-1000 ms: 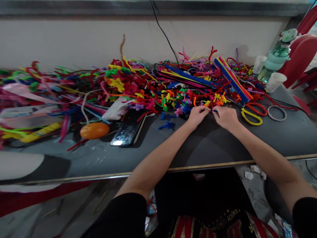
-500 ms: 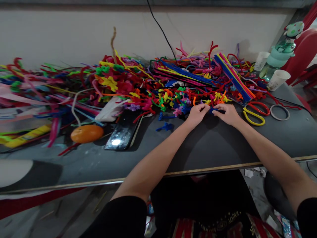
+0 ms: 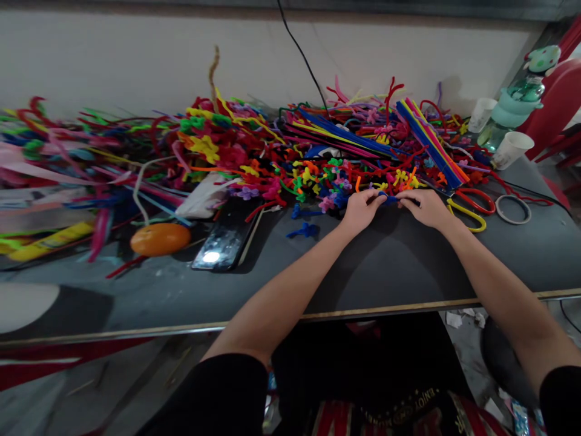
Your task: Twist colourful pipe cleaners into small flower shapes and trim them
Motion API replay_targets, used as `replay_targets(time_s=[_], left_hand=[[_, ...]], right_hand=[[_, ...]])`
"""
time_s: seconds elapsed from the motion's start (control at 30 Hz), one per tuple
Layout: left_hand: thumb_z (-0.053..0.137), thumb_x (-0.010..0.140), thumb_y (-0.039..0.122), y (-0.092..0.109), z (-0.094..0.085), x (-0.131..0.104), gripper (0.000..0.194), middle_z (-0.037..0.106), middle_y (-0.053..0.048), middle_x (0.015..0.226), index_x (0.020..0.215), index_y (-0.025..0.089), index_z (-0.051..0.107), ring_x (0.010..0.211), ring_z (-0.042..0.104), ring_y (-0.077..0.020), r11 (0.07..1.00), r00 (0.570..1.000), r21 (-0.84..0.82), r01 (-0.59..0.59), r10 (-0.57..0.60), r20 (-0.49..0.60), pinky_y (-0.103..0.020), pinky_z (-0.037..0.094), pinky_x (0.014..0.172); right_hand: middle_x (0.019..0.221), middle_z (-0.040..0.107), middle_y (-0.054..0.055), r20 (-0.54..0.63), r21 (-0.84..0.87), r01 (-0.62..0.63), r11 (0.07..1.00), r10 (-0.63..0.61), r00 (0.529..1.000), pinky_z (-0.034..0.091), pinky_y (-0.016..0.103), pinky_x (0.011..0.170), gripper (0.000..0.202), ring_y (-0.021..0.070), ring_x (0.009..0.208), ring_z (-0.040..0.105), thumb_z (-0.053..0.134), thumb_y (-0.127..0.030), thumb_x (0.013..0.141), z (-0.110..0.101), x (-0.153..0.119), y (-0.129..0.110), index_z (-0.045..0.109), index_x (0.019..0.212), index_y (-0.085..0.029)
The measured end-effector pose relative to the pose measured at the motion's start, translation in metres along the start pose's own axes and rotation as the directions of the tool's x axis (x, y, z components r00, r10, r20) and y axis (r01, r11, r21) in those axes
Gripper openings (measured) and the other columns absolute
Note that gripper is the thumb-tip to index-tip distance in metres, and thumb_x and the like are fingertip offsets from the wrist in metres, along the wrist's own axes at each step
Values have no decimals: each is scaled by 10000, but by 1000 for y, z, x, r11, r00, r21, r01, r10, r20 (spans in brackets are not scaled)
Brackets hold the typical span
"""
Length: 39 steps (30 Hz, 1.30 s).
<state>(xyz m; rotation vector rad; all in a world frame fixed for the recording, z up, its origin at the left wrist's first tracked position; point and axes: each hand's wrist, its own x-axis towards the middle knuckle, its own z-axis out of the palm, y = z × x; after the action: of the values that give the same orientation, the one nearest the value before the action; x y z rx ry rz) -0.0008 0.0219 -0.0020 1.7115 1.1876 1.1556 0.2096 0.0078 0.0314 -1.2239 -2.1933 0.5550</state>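
Between my two hands is a small blue pipe cleaner piece (image 3: 389,200), pinched from both sides just above the table. My left hand (image 3: 362,210) is closed on its left end, thumb and forefinger together. On the other end, my right hand (image 3: 424,207) pinches with its fingertips. The exact shape of the piece is partly hidden by the fingers. A finished-looking blue pipe cleaner flower (image 3: 305,230) lies on the table left of my left hand. Small coloured pipe cleaner flowers (image 3: 327,181) are heaped right behind my hands.
Scissors (image 3: 472,209) with red and yellow handles and a grey tape ring (image 3: 512,209) lie on the right. Paper cups (image 3: 512,149) and a green bottle (image 3: 494,130) stand behind. A phone (image 3: 226,236) and an orange (image 3: 160,240) lie left. Pipe cleaner bundles (image 3: 431,145) line the wall.
My right hand has shifted slightly right and its fingers have straightened along the blue piece, of which more shows between the hands. The left hand keeps its pinch.
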Motion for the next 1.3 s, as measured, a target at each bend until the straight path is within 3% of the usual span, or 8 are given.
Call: replay_targets(time_s=[0.13,0.3,0.47,0.7,0.9,1.1,1.2,1.3], left_hand=[[683,859,276,1,0,0,162,701,-14,689,779,150,746,629,604,-123,988,990,-139,66,-48,131,-252,480,659],[743,801,249,6,3,-4,85,755,-32,779,797,170,775,700,670,-133,962,961,-271,41,36,274,-265,538,728],[774,770,255,6,5,-6,84,780,-35,798,797,177,788,736,705,-150,960,987,-279,-10,54,149,-278,568,751],[779,783,217,5,7,-9,65,782,-39,825,821,165,790,755,718,-154,972,999,-235,-25,15,-43,-276,580,739],[811,749,277,10,9,-12,125,761,-32,728,783,157,801,647,655,-127,968,990,-249,4,-40,-137,-248,521,632],[807,744,321,14,17,-16,162,736,-17,670,735,159,796,589,616,-118,961,981,-275,36,-86,-174,-241,488,578],[753,818,336,12,15,-17,177,755,-34,718,798,170,809,631,651,-137,987,991,-156,-33,12,-133,-256,517,616],[596,957,331,6,7,-14,257,766,-56,779,1040,195,797,688,670,-143,938,938,95,-332,339,-73,-284,546,697]], right_hand=[[991,788,42,-168,-55,-19,998,10,986,505,369,885,247,238,968,721,534,-246,952,-5,-1,6,759,1054,-257],[808,714,42,-285,317,-38,948,134,949,523,316,704,312,172,711,656,595,-499,917,14,3,2,697,934,-205],[689,619,6,-126,604,-101,790,220,967,450,265,539,498,115,576,536,674,-696,767,30,6,-8,624,786,-201],[829,724,57,-256,465,-13,885,149,955,558,351,786,316,198,812,681,661,-511,846,27,0,-16,706,822,-199],[934,768,73,-337,215,91,972,-14,941,563,375,842,152,212,865,706,615,-278,847,24,-4,-15,746,867,-205],[910,753,67,-282,398,0,917,123,951,546,327,718,302,183,772,675,671,-436,828,34,-8,-8,735,971,-178],[808,720,40,-222,486,-75,871,206,953,520,324,713,324,169,718,641,676,-481,828,33,-7,-4,727,928,-177],[770,684,19,-103,563,-105,820,195,975,500,318,725,294,153,711,613,678,-466,822,24,-4,0,701,877,-178]])
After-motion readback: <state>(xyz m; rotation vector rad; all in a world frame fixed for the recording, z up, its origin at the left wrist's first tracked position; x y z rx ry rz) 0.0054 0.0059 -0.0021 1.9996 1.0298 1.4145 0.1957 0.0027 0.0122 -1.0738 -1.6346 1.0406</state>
